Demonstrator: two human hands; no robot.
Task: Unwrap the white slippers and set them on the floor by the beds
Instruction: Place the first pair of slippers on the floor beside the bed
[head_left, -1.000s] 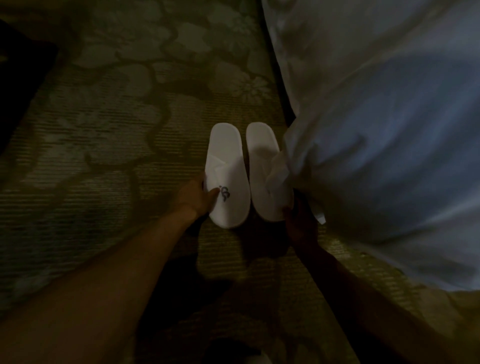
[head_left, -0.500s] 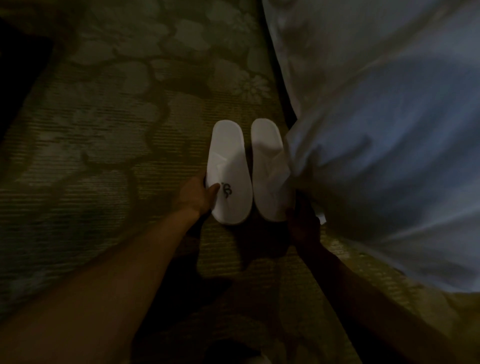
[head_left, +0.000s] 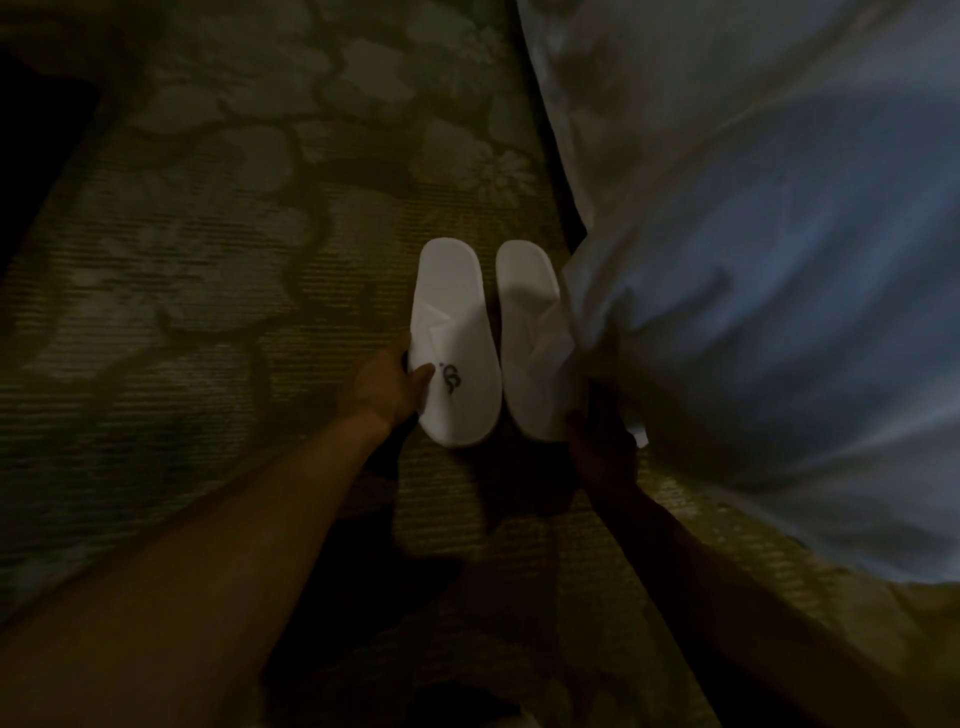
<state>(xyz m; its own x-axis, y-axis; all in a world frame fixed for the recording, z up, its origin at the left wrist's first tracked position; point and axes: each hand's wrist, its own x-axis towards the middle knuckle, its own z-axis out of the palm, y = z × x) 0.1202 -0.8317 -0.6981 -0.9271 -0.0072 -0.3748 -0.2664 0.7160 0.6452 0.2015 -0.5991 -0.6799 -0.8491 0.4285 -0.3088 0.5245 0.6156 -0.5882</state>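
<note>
Two white slippers lie side by side on the patterned carpet, toes toward me. The left slipper (head_left: 454, 343) carries a small dark logo on its strap. My left hand (head_left: 383, 387) grips its left edge, thumb on top of the strap. The right slipper (head_left: 530, 332) lies against the hanging white bedding, which covers its right side. My right hand (head_left: 602, 447), dark in shadow, holds that slipper's near end under the bedding's edge.
White bedding (head_left: 769, 270) hangs over the bed's side and fills the right of the view. Green-brown floral carpet (head_left: 223, 291) spreads to the left. A dark shape (head_left: 36, 156) stands at the far left edge.
Both slippers have shifted slightly away from me with my hands on them, and the gap between them has stayed narrow. My grips have not changed.
</note>
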